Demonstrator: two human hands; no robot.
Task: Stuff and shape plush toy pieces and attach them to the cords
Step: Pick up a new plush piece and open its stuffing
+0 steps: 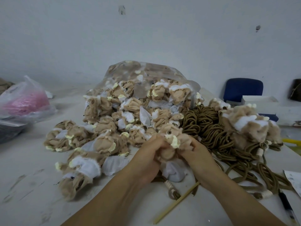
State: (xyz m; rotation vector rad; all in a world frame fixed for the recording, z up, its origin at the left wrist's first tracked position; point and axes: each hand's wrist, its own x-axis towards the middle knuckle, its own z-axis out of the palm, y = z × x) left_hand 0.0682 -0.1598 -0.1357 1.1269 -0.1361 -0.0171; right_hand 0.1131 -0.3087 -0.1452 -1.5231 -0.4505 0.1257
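Note:
Both hands hold one tan plush piece (171,144) with pale yellow and white patches, just above the table in the lower middle. My left hand (146,159) grips its left side with curled fingers. My right hand (197,154) grips its right side. A large heap of similar tan plush pieces (114,121) spills from a clear plastic bag (146,69) behind my hands. A tangle of brown cords (210,128) lies to the right. More plush pieces (249,126) sit on the cords. One cord end with white binding (170,187) lies under my hands.
A thin wooden stick (176,204) lies on the white table (32,185) between my forearms. A black pen (286,207) and a paper sheet (294,180) are at the right edge. A bag with pink contents (24,101) sits far left; a blue chair (242,88) stands at the back right.

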